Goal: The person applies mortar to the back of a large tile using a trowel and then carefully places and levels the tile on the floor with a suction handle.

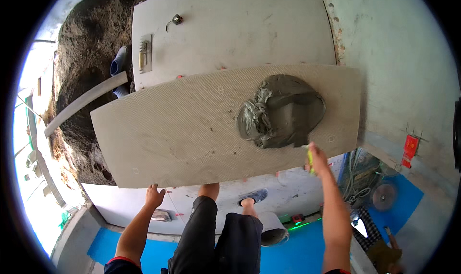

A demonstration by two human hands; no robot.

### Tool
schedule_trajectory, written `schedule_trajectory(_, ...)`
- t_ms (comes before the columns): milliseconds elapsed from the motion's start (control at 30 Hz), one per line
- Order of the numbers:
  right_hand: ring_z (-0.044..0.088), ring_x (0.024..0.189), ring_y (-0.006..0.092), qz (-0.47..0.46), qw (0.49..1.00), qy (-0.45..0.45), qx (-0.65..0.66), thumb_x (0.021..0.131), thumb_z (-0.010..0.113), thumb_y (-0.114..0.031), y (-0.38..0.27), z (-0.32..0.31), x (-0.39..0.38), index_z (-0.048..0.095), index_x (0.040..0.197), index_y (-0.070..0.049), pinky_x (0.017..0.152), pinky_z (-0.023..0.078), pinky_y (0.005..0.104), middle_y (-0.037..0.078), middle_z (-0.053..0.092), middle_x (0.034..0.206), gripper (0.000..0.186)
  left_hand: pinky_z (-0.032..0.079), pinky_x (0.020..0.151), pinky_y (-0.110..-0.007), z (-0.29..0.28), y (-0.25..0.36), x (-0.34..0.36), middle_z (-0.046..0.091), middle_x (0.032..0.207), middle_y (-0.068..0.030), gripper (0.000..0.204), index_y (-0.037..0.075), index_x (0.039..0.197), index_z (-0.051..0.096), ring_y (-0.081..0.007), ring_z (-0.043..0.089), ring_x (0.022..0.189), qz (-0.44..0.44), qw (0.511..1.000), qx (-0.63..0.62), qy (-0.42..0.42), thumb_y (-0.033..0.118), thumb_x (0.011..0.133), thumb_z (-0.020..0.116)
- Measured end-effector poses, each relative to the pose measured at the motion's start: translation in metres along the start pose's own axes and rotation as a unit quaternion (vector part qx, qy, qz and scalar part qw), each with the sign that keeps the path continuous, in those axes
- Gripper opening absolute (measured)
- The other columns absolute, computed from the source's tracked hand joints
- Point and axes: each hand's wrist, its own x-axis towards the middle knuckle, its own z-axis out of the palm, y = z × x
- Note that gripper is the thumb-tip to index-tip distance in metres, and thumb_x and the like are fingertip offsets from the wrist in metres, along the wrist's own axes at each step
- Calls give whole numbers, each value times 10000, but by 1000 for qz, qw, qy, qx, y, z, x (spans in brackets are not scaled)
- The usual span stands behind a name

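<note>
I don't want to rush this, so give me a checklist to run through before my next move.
1. Right hand gripping the yellow-green handle: ok.
2. Grey mortar spread evenly over the panel: not ok, heaped toward the right.
3. Left hand holding the panel firmly: cannot tell; it is at the near edge.
4. Flat trowel clear of the mortar: ok, on the far white slab.
5. Left foot clear of the panel: cannot tell, partly hidden.

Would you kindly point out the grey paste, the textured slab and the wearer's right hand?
Grey paste (279,90): head view, upper middle of the heap.
Textured slab (173,134): head view, bare left part of its face.
Right hand (319,159): head view, middle of the hand.
</note>
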Motion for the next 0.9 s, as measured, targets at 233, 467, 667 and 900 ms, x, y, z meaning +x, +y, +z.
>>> schedule_trajectory(233, 613, 612, 284, -39, 993, -103, -52, 884, 463, -613, 50, 191, -24, 567, 891, -19, 556, 488, 417, 148, 614, 689, 603, 451, 914, -443, 65, -8, -56, 606, 1119, -252, 482, -14, 1086, 610, -381, 569, 1077, -15, 991, -52, -121, 401, 839, 596)
schedule_trajectory(467, 627, 692, 436, -225, 923, -20, -310, 918, 456, -509, 35, 320, -87, 489, 1000, 14, 600, 508, 509, 265, 630, 758, 530, 416, 944, -468, 56, 149, -102, 595, 1136, -264, 695, -9, 1209, 524, -406, 551, 1099, -58, 974, -58, -209, 592, 872, 432)
schedule_trajectory(667, 640, 648, 383, -247, 870, 108, -412, 889, 492, -522, 72, 190, -44, 554, 1022, -24, 542, 517, 476, 205, 640, 777, 518, 389, 933, -466, 167, 98, -115, 563, 1161, -233, 858, -49, 1356, 333, -353, 559, 1081, 54, 993, 95, -45, 587, 810, 515)
schedule_trajectory(900, 639, 691, 369, -167, 897, 273, -306, 921, 426, -565, 98, -45, 10, 555, 942, 3, 616, 497, 443, 214, 628, 726, 582, 381, 915, -470, 210, 122, -128, 570, 1088, -208, 839, -55, 1364, 318, -327, 567, 1022, 80, 987, 126, 66, 495, 787, 582)
